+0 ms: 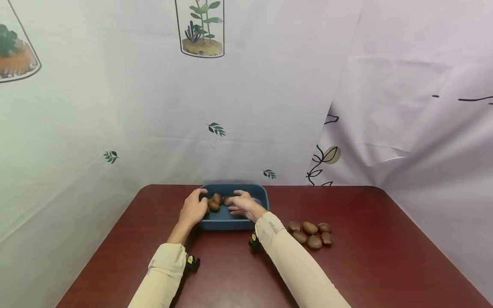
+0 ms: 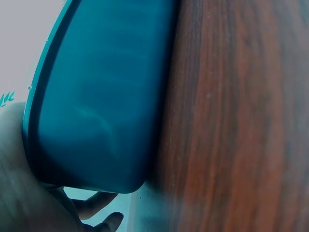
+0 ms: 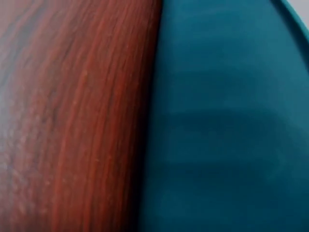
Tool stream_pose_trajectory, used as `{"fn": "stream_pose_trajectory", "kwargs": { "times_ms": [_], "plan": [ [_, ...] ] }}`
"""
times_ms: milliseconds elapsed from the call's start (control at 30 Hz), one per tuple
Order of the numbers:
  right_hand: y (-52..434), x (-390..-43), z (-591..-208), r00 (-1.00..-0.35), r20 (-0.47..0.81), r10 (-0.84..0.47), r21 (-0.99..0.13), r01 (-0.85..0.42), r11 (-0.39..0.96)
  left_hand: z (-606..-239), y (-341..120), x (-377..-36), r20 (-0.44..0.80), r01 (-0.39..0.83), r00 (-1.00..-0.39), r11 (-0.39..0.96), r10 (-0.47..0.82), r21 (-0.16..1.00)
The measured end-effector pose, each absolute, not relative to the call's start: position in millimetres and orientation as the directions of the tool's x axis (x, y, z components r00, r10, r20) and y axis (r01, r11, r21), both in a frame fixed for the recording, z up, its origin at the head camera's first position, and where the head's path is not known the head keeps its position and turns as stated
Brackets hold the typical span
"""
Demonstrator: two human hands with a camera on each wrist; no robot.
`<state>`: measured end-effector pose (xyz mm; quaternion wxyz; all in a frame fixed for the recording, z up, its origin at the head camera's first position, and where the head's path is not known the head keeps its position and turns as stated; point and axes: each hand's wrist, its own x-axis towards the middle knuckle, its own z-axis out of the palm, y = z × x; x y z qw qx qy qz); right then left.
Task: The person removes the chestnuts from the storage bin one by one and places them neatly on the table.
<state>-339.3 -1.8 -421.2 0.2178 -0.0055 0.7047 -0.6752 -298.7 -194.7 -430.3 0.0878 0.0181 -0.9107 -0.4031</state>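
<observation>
A blue rectangular tray [image 1: 227,225] stands near the table's far edge. Several smooth, brown, rounded pieces like chestnuts or pebbles [image 1: 214,206] lie in its left half. My left hand [image 1: 194,208] holds the tray's left end, thumb at the rim; the left wrist view shows its fingers behind the end wall. Over the tray's middle is my right hand [image 1: 246,205], its fingers spread, fingertips right at one brown piece [image 1: 227,200]. In the right wrist view only the tray's front wall [image 3: 227,121] and the table show; the hand is out of sight there.
A cluster of several similar brown pieces [image 1: 310,227] lies on the dark red wooden table [image 1: 358,256], right of the tray and beside my right forearm. A pale printed cloth [image 1: 246,107] hangs behind the table.
</observation>
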Motion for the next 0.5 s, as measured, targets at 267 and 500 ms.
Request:
{"fn": "stream_pose_trajectory", "kwargs": {
  "times_ms": [267, 500],
  "plan": [
    [-5.6, -342.2, -423.4, -0.898, -0.3, -0.32, -0.954, 0.29, 0.082, -430.4, -196.1, -301.5, 0.145, 0.032, -0.983, 0.682, -0.11, 0.731],
    [-7.4, -339.4, -424.0, -0.897, -0.3, -0.325, -0.95, 0.249, 0.189, -429.9, -195.8, -302.0, 0.133, 0.027, -0.986, 0.682, -0.103, 0.73]
  ]
}}
